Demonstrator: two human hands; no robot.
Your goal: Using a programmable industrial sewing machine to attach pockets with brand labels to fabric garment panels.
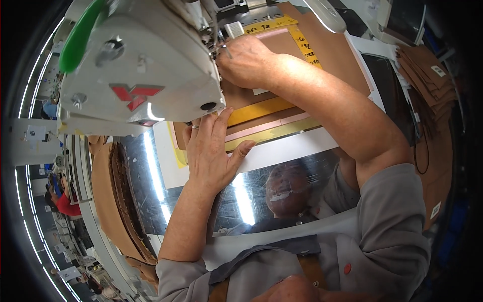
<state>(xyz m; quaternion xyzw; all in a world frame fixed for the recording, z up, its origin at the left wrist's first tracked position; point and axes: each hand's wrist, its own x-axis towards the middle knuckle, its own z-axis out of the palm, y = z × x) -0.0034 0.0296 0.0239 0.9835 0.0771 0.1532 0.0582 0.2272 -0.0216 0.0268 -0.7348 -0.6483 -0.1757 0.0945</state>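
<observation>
Toward the far edge of the polished, scratched tabletop (256, 181), a brown panel (334, 48) is laid flat, its left part hidden under a white machine head (151, 65). On the panel a yellow frame (266, 109) is seen, handwritten marks along its far and right sides; pink strips (271, 126) are set near it. A white sheet (297, 151) is spread beneath, reaching out past the panel's near edge.

The left hand (209, 151) is open — palm down, fingers spread over the near left corner of the panel, thumb held out to the right, fingertips close under the machine head. The right hand (246, 60) is placed over the panel beside the machine, knuckles bent; its fingertips are hidden, so whether anything is gripped cannot be told.

Along the tabletop's left edge, thick brown pieces (113, 196) are stacked, rough dark edges turned inward. Off the right edge, more brown sheets (425, 80) are piled — a pale label on one.
</observation>
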